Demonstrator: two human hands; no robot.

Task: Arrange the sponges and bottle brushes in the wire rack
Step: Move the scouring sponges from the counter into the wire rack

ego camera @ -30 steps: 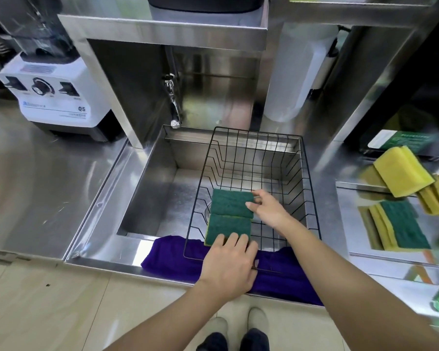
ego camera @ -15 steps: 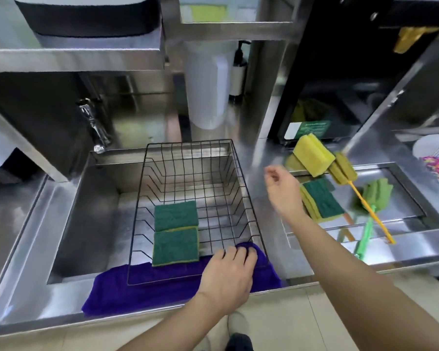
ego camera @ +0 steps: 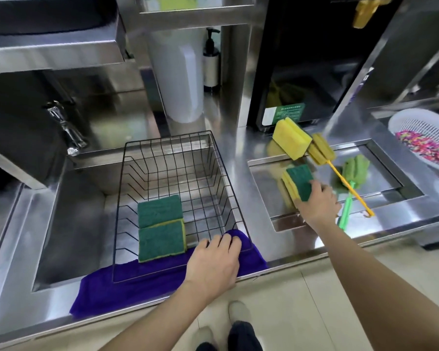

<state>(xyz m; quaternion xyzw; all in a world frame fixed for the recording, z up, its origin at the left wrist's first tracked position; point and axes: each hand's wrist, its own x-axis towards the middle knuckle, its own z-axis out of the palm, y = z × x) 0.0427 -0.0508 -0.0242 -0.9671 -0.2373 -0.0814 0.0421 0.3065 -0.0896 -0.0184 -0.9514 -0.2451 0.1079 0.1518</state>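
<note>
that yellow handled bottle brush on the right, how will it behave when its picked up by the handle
The yellow bottle brush probably feels light: a thin plastic-looking handle with a foam head. Held by the far end of the handle, it will likely droop toward the bulkier head. Its handle crosses the green bottle brush, so lifting it may nudge that one.

Bare forearms (no sleeves), pale shoes [ego camera: 240, 311], dark trousers [ego camera: 243, 338]

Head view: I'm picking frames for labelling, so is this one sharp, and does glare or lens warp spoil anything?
Head view: the wire rack and its two green sponges are crisp; the right hand and the sponges under it are slightly motion-smeared; the steel counter mirrors and doubles objects; the wide-angle lens bends straight edges near the borders; the left hand is sharp.
</note>
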